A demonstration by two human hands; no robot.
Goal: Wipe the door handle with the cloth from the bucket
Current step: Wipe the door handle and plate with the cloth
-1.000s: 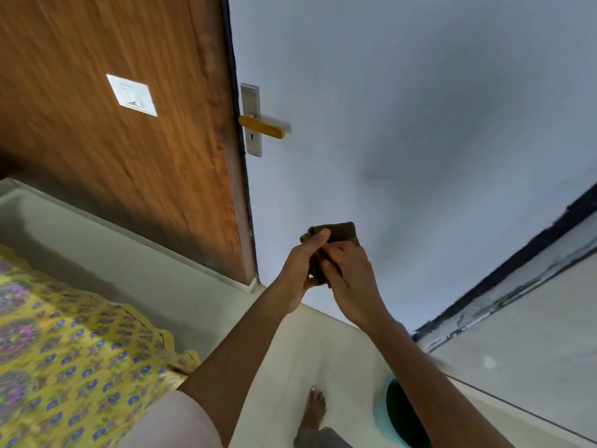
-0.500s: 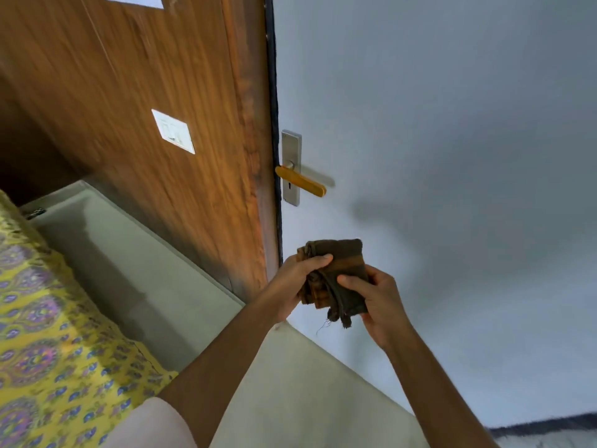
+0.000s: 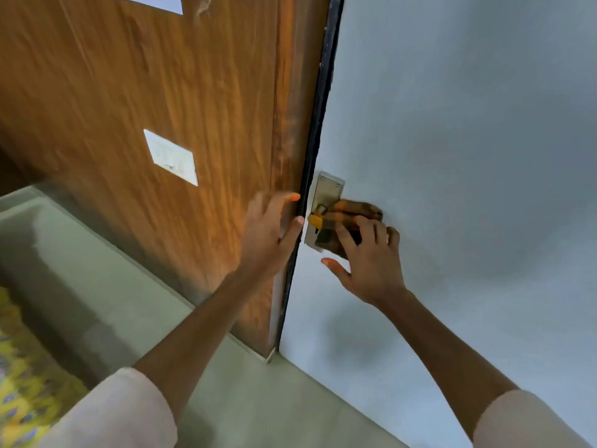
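The orange door handle [image 3: 314, 219] juts from a steel plate [image 3: 326, 192] on the pale grey door [image 3: 468, 156]. A dark brown cloth [image 3: 355, 212] is draped over most of the handle, so only its inner end shows. My right hand [image 3: 368, 257] presses the cloth onto the handle, fingers over it and thumb spread below. My left hand [image 3: 269, 231] rests flat with fingers apart on the wooden frame edge [image 3: 284, 140] just left of the plate, holding nothing. No bucket appears in this view.
A wood-panelled wall [image 3: 129, 92] with a white switch plate [image 3: 171, 156] fills the left. Pale floor [image 3: 97, 286] runs below it, and a yellow patterned bedspread [image 3: 26, 383] lies at the lower left. A black seal strip [image 3: 319, 108] runs between frame and door.
Both hands rose from holding the folded cloth in front of me. The right hand carried the cloth onto the handle; the left let go and moved to the door frame. The view came closer.
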